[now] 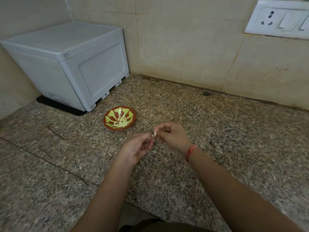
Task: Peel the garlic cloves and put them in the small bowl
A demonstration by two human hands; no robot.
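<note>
Garlic clove (155, 133) pinched between left hand (138, 146) and right hand (172, 136), held above counter (225, 131). Small bowl (108, 116) sits forward-left of the clove, nearer the left hand; peeled cloves (121, 122) already inside

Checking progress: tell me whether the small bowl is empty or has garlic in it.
Not empty. The small bowl holds several pale peeled cloves piled at its bottom; the exact count cannot be told.

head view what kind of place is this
Probably a home kitchen corner: a speckled stone counter, a tiled wall with a socket and switches, and a small bowl of peeled garlic cloves.
</note>
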